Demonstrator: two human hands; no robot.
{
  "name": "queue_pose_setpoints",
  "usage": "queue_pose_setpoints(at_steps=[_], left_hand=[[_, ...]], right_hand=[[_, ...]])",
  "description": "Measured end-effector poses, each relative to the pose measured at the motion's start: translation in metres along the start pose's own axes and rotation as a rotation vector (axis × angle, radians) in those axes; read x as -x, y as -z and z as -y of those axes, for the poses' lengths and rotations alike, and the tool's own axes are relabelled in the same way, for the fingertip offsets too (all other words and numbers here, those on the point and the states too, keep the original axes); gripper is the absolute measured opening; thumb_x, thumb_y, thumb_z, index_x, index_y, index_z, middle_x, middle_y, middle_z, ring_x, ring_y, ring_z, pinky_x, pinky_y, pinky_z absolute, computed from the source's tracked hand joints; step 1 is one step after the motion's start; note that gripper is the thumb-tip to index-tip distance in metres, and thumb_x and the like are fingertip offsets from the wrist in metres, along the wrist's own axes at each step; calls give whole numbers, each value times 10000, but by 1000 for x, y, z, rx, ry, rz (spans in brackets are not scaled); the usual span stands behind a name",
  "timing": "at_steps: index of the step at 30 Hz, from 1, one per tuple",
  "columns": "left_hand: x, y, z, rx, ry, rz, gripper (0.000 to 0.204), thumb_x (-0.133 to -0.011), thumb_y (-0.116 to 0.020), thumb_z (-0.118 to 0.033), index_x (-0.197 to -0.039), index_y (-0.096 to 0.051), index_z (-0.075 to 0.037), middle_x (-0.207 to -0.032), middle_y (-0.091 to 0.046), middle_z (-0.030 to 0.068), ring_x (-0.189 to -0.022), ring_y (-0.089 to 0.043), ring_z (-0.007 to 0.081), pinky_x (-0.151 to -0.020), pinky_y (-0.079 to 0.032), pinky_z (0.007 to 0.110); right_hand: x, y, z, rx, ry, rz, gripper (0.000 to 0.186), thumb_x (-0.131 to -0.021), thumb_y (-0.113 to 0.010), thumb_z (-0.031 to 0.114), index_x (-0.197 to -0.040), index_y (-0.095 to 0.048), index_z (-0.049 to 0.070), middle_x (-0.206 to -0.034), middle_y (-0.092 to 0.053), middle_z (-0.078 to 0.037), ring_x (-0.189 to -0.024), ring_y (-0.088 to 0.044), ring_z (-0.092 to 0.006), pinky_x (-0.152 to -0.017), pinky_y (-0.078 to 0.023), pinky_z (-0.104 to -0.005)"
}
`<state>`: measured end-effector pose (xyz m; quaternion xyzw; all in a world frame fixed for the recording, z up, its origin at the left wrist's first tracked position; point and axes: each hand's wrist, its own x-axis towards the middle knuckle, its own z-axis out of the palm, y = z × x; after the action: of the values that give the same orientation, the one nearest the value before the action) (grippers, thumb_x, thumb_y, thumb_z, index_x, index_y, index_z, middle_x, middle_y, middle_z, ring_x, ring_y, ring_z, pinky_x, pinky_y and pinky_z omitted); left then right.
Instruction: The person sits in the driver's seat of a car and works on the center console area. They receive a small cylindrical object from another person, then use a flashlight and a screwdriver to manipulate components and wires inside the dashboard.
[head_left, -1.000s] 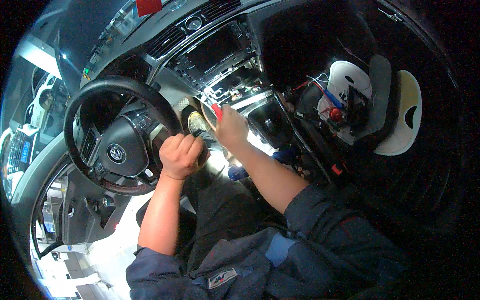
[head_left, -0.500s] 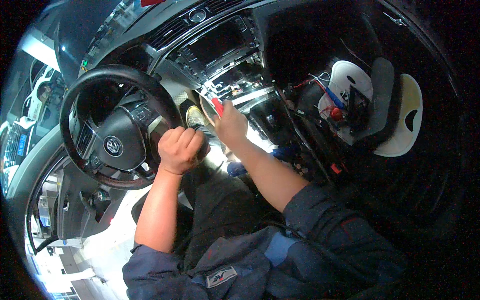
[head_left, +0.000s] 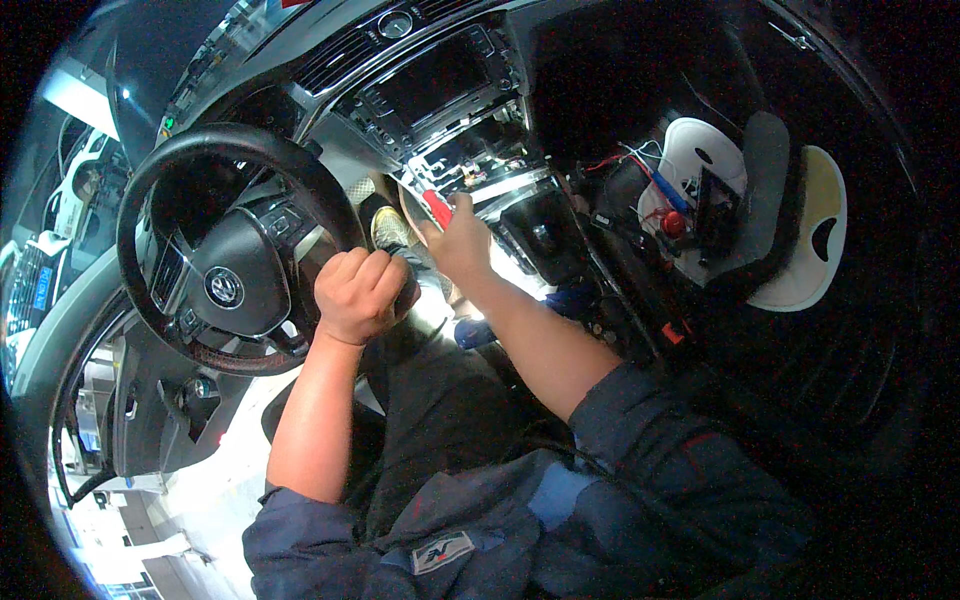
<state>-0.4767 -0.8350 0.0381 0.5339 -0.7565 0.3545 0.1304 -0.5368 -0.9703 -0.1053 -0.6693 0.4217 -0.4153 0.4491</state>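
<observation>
My right hand (head_left: pixel 465 243) grips a red-handled tool (head_left: pixel 437 208) at the left edge of the opened centre console (head_left: pixel 480 165). Its pale front end points up and left to the console's side panel, and its exact kind is hard to make out. My left hand (head_left: pixel 362 294) is closed in a fist right of the steering wheel (head_left: pixel 225 250), knuckles up. Something dark shows beside its thumb side, mostly hidden. Below the hands, a dark blue object (head_left: pixel 474 334) lies near my right forearm, close to a bright patch of light.
On the passenger side, white panels with oval holes (head_left: pixel 820 240) lie with a dark grey padded piece (head_left: pixel 765 200), a blue-handled tool (head_left: pixel 670 193), thin wires and a round red object (head_left: pixel 672 223). A shoe (head_left: pixel 388 228) shows in the footwell. The driver's door stands open at left.
My right hand and the red-handled tool have shifted very slightly, with the thumb raised a little more. My left hand stays almost in place. The whole view has moved a touch.
</observation>
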Motion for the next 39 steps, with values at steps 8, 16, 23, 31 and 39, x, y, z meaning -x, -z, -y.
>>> queue_pose_setpoints(at_steps=[8,16,23,31,39], left_hand=[[6,-4,0,14,21,16,198,-689,-691,-275,-814,-645,-129,-704,-508,1,-622,-533,182,-550,-409,327],[3,-2,1,2,11,22,196,-688,-682,-253,-841,-664,-131,-720,-540,-4,-635,-545,178,-574,-425,321],[3,-3,0,8,15,15,165,-681,-667,-228,-812,-649,-130,-695,-512,2,-611,-532,181,-537,-406,323],[-1,-2,0,-6,-4,-14,137,-684,-630,-195,-800,-649,-124,-684,-494,8,-611,-522,182,-537,-400,323],[3,-4,0,-31,14,21,149,-672,-636,-200,-801,-649,-127,-680,-487,6,-605,-521,177,-534,-393,322]], right_hand=[[-10,-3,-15,-245,-206,229,513,-980,-582,498,-1009,-595,-13,-636,-617,-148,-689,-663,-341,-694,-525,-478],[-1,4,8,211,73,71,403,-940,-667,387,-1025,-600,-2,-879,-696,-220,-854,-693,-394,-765,-532,-480],[-20,2,-14,-1060,-796,452,440,-1027,-539,479,-993,-581,43,-521,-383,2,-446,-383,-145,-486,-368,-330],[-7,3,-4,171,104,64,402,-992,-572,401,-996,-583,-1,-778,-673,-227,-764,-675,-427,-714,-518,-525],[-25,-2,-15,-1110,-798,482,341,-999,-596,432,-969,-594,93,-554,-447,-11,-451,-470,-177,-459,-388,-366]])
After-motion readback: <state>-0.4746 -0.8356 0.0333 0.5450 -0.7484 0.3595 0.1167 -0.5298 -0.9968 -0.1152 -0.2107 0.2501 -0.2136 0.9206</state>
